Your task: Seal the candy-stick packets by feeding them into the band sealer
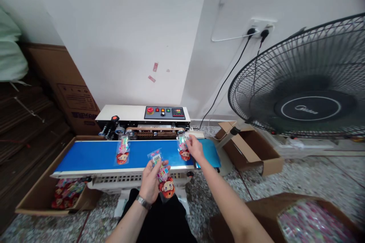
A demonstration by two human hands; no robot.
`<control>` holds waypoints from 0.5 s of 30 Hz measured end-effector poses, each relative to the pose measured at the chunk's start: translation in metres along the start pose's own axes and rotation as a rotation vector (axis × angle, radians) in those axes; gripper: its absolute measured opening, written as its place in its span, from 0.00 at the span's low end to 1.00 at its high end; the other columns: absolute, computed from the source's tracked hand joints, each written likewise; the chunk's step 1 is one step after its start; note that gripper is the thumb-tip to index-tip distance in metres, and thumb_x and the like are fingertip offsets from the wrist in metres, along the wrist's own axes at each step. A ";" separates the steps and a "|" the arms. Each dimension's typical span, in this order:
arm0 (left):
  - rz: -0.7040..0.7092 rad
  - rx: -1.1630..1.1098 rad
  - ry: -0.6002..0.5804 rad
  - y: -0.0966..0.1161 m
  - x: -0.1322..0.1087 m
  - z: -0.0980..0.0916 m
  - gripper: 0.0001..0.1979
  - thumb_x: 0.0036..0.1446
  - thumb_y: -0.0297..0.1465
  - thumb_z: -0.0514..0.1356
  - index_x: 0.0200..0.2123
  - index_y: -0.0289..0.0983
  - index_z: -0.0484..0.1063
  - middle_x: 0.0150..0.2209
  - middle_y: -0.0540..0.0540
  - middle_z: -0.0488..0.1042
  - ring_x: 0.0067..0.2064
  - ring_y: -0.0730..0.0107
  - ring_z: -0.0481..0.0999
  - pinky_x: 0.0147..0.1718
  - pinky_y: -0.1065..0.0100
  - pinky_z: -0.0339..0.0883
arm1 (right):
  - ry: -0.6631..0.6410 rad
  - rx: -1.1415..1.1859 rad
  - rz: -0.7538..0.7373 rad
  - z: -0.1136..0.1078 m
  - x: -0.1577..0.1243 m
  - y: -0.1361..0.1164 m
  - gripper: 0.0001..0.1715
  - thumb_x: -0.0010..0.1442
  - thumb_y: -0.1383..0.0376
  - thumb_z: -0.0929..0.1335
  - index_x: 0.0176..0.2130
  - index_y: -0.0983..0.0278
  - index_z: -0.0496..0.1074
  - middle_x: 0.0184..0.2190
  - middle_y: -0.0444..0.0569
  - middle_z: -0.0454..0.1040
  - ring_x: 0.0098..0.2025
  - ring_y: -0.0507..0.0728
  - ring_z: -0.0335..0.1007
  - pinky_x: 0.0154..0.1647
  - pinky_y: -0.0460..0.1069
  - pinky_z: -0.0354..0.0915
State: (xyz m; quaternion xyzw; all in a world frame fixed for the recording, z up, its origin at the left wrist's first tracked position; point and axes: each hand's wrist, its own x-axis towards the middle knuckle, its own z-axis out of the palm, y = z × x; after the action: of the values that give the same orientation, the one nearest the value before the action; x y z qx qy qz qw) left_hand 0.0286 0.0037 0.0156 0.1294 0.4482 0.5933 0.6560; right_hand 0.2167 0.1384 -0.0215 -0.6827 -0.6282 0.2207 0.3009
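My left hand (pixel 151 177), with a metal watch on its wrist, grips a clear printed packet (pixel 166 188) in front of the belt; a cartoon face with red hair is at its lower end. Whether more packets lie under it I cannot tell. My right hand (pixel 195 147) is closed at the right edge of a similar packet (pixel 183 148), whose top meets the inlet of the sealing machine (pixel 137 113). Farther left, another packet (pixel 122 149) lies on the blue conveyor belt (pixel 94 155), its top at the machine's rollers.
An open carton (pixel 34 205) with finished-looking packets stands below the belt's left end. At right are a large black fan (pixel 302 83), an open carton (pixel 273 159) and a box of clear packets (pixel 313 222). Cables run to the wall socket (pixel 261 26).
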 end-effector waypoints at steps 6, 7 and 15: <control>0.084 -0.092 -0.031 0.000 0.007 0.012 0.12 0.45 0.35 0.63 0.33 0.35 0.70 0.36 0.44 0.75 0.38 0.65 0.74 0.36 0.67 0.67 | -0.419 0.513 -0.260 0.007 -0.074 -0.048 0.28 0.54 0.57 0.64 0.53 0.61 0.59 0.39 0.48 0.72 0.39 0.54 0.69 0.39 0.49 0.66; 0.094 -0.089 -0.055 -0.002 0.007 0.014 0.13 0.45 0.35 0.63 0.34 0.35 0.71 0.36 0.43 0.75 0.39 0.65 0.74 0.38 0.67 0.66 | -0.471 0.552 -0.284 0.008 -0.086 -0.051 0.29 0.54 0.58 0.65 0.54 0.60 0.58 0.39 0.47 0.72 0.39 0.54 0.69 0.39 0.49 0.66; -0.011 0.044 -0.021 -0.008 0.000 -0.005 0.19 0.47 0.39 0.61 0.44 0.40 0.69 0.53 0.38 0.65 0.53 0.56 0.64 0.44 0.60 0.63 | 0.010 0.462 0.121 0.001 -0.044 0.006 0.28 0.51 0.58 0.64 0.51 0.65 0.60 0.29 0.47 0.73 0.29 0.55 0.70 0.30 0.48 0.66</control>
State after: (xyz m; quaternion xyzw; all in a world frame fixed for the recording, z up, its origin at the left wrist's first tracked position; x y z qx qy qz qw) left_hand 0.0302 0.0003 0.0072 0.1474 0.4549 0.5784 0.6609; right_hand 0.2156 0.0951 -0.0300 -0.6333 -0.5175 0.3727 0.4384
